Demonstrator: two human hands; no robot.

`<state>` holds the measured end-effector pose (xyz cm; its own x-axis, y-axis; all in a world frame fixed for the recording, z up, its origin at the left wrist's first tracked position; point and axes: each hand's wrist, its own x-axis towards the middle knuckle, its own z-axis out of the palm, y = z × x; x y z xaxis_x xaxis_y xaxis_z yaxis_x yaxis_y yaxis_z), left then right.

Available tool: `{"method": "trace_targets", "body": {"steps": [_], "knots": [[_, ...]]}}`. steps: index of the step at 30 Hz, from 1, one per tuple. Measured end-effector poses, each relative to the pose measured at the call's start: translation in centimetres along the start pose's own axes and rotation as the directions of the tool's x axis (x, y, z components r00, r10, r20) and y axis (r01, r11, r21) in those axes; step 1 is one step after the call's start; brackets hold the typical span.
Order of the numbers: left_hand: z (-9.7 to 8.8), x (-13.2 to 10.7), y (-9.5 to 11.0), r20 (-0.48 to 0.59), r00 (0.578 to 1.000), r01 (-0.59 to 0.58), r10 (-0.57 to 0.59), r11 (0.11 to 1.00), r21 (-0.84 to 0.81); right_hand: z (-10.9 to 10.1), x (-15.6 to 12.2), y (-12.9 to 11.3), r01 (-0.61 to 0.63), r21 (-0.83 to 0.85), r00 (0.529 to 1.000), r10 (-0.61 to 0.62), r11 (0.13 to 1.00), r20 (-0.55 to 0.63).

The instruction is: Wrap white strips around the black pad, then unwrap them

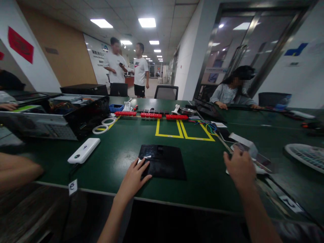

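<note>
My left hand [135, 176] lies flat on the green table [113, 158] with its fingers stretched out, the fingertips resting on the near left corner of a flat black plastic bag [163, 161]. My right hand [240, 167] is further right, seen from the back with its fingers curled down onto a small white and grey device [246, 145] at the table's right side. What the fingers grip is hidden under the hand.
A white power bank [84, 150] lies left of the bag. Yellow tape boxes [183, 130], red parts [151, 115], tape rings [104, 125] and an open computer case [50, 118] sit beyond. A fan grille [305, 153] is at right. A seated person [233, 92] and two standing people [126, 69] are nearby. Another person's arm [17, 170] rests at left.
</note>
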<state>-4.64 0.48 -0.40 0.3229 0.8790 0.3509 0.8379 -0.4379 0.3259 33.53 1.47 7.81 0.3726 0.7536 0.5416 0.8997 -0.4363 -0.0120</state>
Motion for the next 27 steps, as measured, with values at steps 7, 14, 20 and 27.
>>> {"method": "trace_targets", "body": {"steps": [7,14,20,27], "knots": [[-0.3,-0.1,0.2,0.007,1.0,0.01,-0.01,0.999,-0.053,3.2,2.0,6.1,-0.006,-0.089,0.98,0.023,0.996,0.198],[-0.4,0.8,0.8,0.046,0.998,0.052,-0.051,0.998,-0.025,2.9,3.2,7.4,0.127,-0.049,0.989,-0.122,0.991,0.087],[-0.2,1.6,1.2,0.068,0.996,0.066,-0.064,0.998,-0.026,-0.4,3.6,3.9,0.407,0.153,0.911,-0.388,0.9,-0.142],[-1.3,1.4,0.3,-0.048,0.96,0.2,-0.274,0.801,-0.564,-3.0,0.2,-5.1,0.776,0.459,0.59,-0.755,0.432,-0.287]]}}
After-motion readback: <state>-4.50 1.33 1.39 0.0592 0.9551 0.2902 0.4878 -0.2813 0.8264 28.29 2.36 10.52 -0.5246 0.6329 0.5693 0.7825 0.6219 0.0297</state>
